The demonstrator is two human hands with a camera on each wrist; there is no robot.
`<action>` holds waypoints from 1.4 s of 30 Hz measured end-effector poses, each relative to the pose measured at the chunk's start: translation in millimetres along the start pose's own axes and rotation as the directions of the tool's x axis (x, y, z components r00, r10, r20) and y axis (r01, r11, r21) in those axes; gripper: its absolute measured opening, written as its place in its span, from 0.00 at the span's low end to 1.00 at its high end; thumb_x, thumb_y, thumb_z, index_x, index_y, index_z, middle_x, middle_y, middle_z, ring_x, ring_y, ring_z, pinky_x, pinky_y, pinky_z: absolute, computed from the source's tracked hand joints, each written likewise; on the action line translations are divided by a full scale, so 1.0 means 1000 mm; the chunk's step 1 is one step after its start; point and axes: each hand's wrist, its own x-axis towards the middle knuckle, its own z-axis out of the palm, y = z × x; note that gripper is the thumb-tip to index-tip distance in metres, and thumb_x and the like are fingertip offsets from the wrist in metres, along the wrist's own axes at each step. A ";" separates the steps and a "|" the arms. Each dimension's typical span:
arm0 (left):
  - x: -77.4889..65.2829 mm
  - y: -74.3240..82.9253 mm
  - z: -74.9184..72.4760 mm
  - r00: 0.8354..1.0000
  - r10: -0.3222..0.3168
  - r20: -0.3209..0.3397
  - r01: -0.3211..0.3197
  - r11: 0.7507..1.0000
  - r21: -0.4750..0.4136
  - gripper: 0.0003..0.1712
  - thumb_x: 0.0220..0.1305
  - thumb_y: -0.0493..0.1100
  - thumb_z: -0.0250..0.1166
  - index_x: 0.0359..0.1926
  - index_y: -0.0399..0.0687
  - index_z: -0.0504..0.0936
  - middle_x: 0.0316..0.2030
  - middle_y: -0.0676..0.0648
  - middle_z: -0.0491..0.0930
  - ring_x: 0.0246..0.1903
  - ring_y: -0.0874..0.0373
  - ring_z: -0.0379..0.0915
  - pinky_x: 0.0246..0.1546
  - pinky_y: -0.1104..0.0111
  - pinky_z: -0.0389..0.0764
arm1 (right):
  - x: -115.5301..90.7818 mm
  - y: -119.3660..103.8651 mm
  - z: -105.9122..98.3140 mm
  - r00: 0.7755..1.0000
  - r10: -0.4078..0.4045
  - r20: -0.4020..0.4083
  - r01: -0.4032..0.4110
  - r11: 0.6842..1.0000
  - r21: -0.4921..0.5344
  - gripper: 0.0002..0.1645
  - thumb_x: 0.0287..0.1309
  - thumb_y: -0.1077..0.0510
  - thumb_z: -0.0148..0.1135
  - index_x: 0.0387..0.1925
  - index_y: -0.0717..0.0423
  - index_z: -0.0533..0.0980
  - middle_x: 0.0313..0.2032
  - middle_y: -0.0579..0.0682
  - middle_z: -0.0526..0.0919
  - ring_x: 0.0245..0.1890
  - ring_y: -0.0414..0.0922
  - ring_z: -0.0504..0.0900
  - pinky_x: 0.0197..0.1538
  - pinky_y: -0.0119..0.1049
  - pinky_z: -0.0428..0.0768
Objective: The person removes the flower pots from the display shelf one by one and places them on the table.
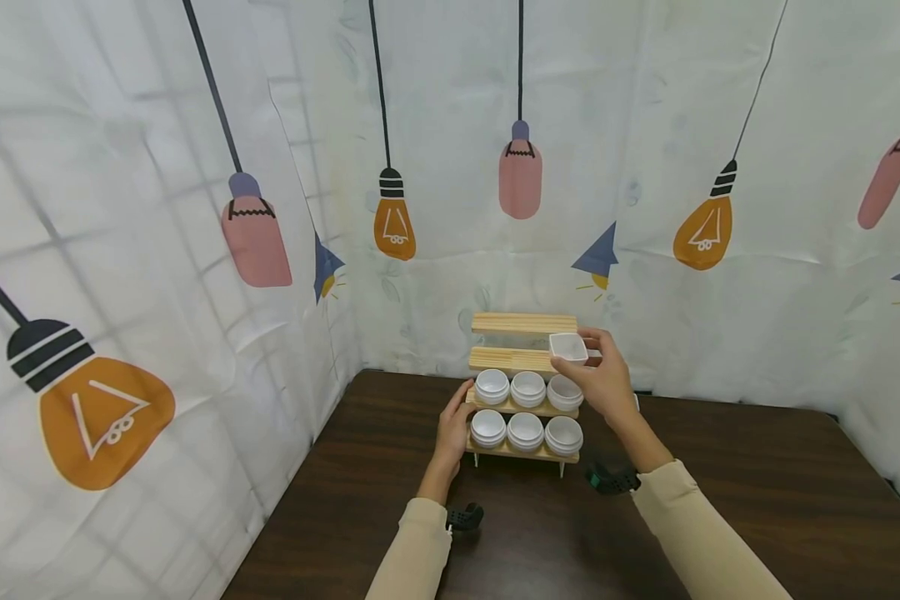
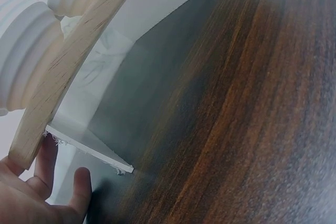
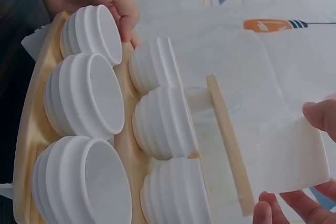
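A tiered wooden rack (image 1: 523,323) stands at the back of the table, its two lower shelves bearing rows of white round ribbed pots (image 1: 526,432). My left hand (image 1: 451,433) grips the left end of the lower shelves; up close in the left wrist view, fingers curl about the end of a wooden shelf (image 2: 79,59) beside a white support leg (image 2: 92,145). Between thumb and fingers, my right hand (image 1: 605,379) holds a small white square pot (image 1: 568,347) in front of the upper shelves' right end. The right wrist view shows this square pot (image 3: 294,156) from its side.
The rack stands on a dark wood-grain table (image 1: 690,517). Behind and to the left hangs a pale curtain (image 1: 450,275) printed with lamps. A small white thing (image 1: 636,402) shows partly behind my right wrist.
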 end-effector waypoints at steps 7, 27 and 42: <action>0.000 0.000 -0.001 1.000 0.003 0.003 -0.003 1.000 0.014 0.29 0.75 0.39 0.53 0.75 0.50 0.69 0.74 0.43 0.68 0.76 0.42 0.57 0.75 0.44 0.59 | -0.004 0.001 -0.005 1.000 -0.002 -0.002 0.001 1.000 -0.010 0.48 0.58 0.43 0.74 0.73 0.51 0.62 0.64 0.59 0.72 0.50 0.55 0.77 0.41 0.37 0.78; 0.017 -0.025 0.000 1.000 -0.010 -0.007 0.010 1.000 0.028 0.30 0.76 0.40 0.52 0.76 0.52 0.68 0.75 0.43 0.66 0.77 0.42 0.56 0.75 0.43 0.58 | -0.013 0.015 -0.016 0.999 0.019 -0.048 -0.020 1.000 -0.024 0.48 0.59 0.42 0.73 0.73 0.51 0.62 0.64 0.60 0.72 0.50 0.53 0.76 0.41 0.30 0.79; 0.021 -0.038 0.001 0.999 0.009 -0.042 -0.009 1.000 0.014 0.30 0.72 0.44 0.55 0.74 0.59 0.72 0.73 0.48 0.70 0.76 0.45 0.59 0.75 0.44 0.59 | -0.021 0.029 -0.031 0.997 0.052 -0.062 -0.053 0.998 -0.022 0.48 0.61 0.42 0.72 0.74 0.53 0.61 0.65 0.62 0.72 0.52 0.53 0.76 0.38 0.31 0.78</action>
